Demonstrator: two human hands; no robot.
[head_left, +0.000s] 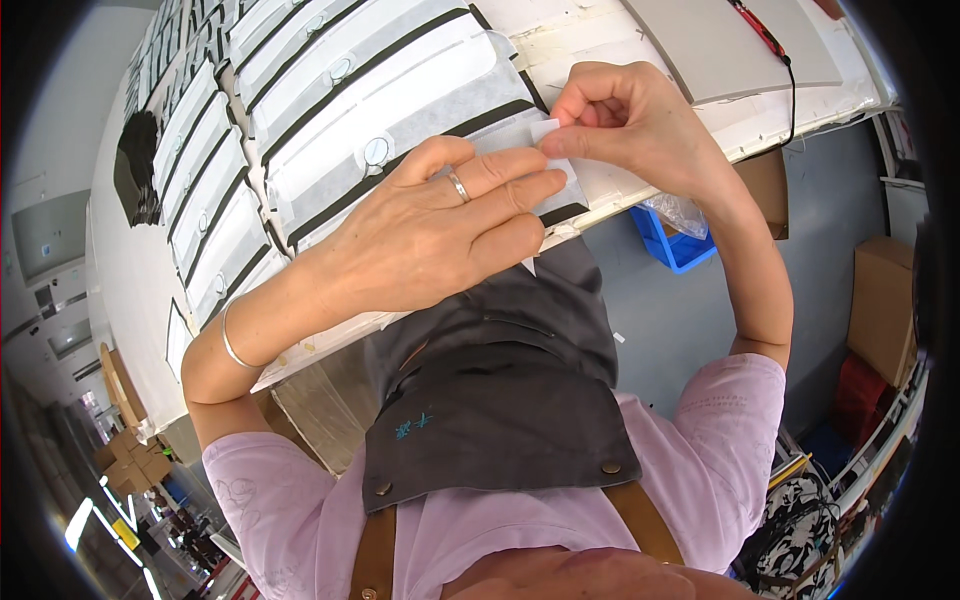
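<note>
My right hand (630,125) is closed in a pinch on the end of a small white strip (542,130), at the right end of the nearest panel. That white panel (330,195) has black edges and a small round disc (376,151) near its middle. Across its near part lies my left hand (430,220), fingers stretched out toward the right, with the index fingertip close to the pinching thumb. Part of the panel is hidden under this hand. More panels of the same kind (420,40) lie in rows beyond and to the left.
A grey board (740,60) and a red-handled tool (758,28) with a black cord lie at the far right of the table (590,25). Black strips (138,170) are stacked at the left. Below the edge stand a blue crate (680,255) and a cardboard box (882,310).
</note>
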